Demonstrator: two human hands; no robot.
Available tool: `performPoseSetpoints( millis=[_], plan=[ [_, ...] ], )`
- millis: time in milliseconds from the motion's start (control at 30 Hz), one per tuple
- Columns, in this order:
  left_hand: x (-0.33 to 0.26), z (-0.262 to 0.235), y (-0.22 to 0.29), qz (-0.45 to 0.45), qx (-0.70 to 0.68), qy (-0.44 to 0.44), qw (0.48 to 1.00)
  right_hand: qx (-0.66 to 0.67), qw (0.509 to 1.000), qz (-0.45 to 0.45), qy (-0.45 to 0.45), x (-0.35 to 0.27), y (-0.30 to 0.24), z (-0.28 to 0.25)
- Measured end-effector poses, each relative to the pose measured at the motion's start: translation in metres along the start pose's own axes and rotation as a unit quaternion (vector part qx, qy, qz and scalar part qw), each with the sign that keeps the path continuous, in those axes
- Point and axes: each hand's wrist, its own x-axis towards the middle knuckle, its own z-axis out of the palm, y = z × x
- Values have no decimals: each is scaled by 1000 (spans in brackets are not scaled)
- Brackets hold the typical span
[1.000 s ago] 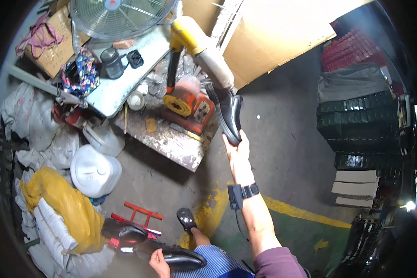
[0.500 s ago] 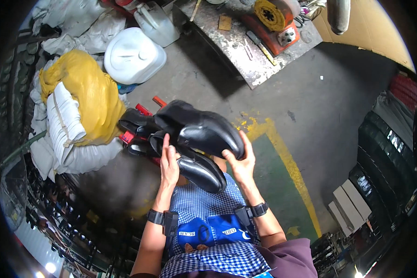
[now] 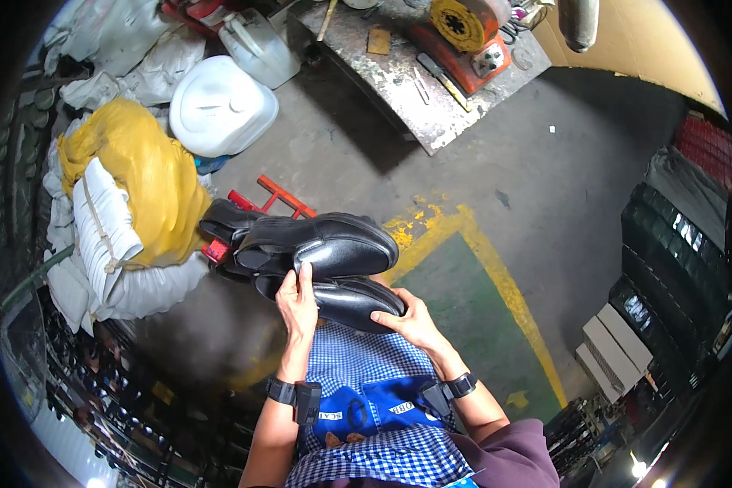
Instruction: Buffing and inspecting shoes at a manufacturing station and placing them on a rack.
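Note:
Two black leather shoes lie stacked over my lap, toes pointing right. The upper shoe [image 3: 321, 244] rests across the lower shoe [image 3: 354, 298]. My left hand [image 3: 298, 302] presses against the side of the upper shoe, fingers pointing up. The toe of the lower shoe sits in my right hand [image 3: 411, 320], which cups it from below and from the right. A blue checked apron [image 3: 366, 382] covers my lap under both shoes. Both wrists wear black bands.
A red metal frame [image 3: 260, 199] stands on the concrete floor just behind the shoes. A yellow sack [image 3: 150, 183] and white bags lie at the left, a white plastic can [image 3: 220, 106] behind them. A metal slab [image 3: 419, 85] with an orange machine [image 3: 464, 28] is at the top. Dark crates [image 3: 675, 252] stack at the right.
One second ago my right hand reached out with a shoe toward the machine. Both shoes now lie stacked over my lap, and the view has tilted down toward them.

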Motion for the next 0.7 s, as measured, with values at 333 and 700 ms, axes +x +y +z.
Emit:
performPoseSetpoints(
  millis=[333, 700],
  plan=[
    [50, -32, 14, 22, -57, 105, 993, -171, 907, -84, 377, -17, -34, -102],
    [22, -29, -13, 3, 57, 27, 998, -147, 670, -238, 688, 72, -154, -183]
  ],
)
